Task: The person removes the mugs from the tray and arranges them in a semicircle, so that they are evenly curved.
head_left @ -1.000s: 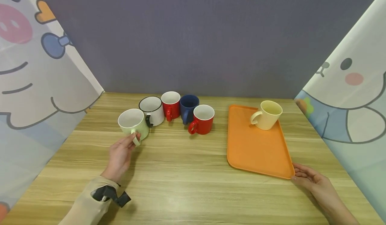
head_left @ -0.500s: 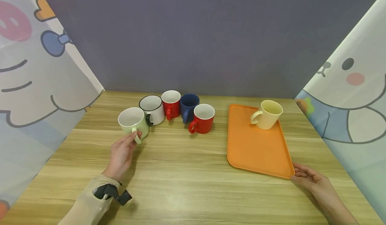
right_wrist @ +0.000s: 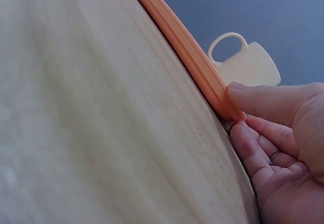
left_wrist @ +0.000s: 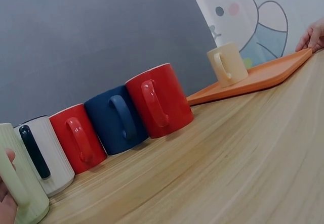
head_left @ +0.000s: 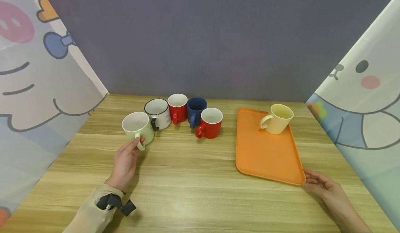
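Note:
My left hand (head_left: 124,165) pinches the handle of a pale green ribbed mug (head_left: 137,128), which stands upright at the left end of a row of mugs. In the left wrist view this mug (left_wrist: 25,183) is cut off by the frame edge, with only the fingertips showing at its handle. At the near right corner of an orange tray (head_left: 265,156), my right hand (head_left: 326,194) grips the rim, the thumb on the side and the fingers around and under the corner in the right wrist view. A cream yellow mug (head_left: 277,120) stands on the tray's far right part.
Right of the green mug stand a white ribbed mug with black rim and handle (head_left: 158,115), a red mug (head_left: 177,108), a dark blue mug (head_left: 195,112) and a nearer red mug (head_left: 211,124). A grey wall (head_left: 200,42) rises behind the wooden table (head_left: 193,177); printed panels flank it.

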The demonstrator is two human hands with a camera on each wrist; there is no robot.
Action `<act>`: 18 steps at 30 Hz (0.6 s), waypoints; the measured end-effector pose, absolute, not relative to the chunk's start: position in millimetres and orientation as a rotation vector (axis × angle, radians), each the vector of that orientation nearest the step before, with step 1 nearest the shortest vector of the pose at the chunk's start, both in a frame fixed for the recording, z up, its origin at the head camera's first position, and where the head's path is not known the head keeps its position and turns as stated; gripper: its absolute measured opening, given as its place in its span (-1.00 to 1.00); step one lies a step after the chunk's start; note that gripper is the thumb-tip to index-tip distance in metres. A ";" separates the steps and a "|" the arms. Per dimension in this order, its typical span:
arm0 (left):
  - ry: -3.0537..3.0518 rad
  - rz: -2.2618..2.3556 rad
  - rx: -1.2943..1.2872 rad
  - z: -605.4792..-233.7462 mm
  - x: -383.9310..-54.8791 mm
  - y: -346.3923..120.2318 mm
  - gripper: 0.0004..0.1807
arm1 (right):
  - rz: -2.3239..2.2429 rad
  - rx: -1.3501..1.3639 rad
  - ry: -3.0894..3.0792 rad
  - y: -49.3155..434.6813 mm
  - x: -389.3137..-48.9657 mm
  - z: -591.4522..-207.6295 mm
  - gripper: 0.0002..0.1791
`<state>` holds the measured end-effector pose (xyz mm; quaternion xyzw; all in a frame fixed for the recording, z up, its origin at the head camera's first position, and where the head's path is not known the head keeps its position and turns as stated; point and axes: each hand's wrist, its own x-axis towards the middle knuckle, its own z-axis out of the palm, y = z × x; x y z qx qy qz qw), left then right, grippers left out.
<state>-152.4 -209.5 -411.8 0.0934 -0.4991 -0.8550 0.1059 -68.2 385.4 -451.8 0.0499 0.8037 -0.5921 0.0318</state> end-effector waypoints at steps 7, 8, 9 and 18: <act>-1.459 -2.485 0.323 -412.7 -152.4 -208.8 -0.66 | -1.878 0.150 2.431 385.7 -68.2 -452.4 -0.54; -1.460 -2.482 0.339 -412.7 -152.9 -208.3 -0.66 | -1.878 0.150 2.433 385.6 -68.2 -452.5 -0.54; -1.465 -2.476 0.354 -412.6 -153.4 -207.8 -0.66 | -1.876 0.150 2.434 385.5 -68.3 -452.6 -0.54; -1.420 -2.530 0.351 -410.7 -151.1 -205.0 -0.69 | -1.885 0.129 2.447 385.9 -67.7 -454.0 -0.53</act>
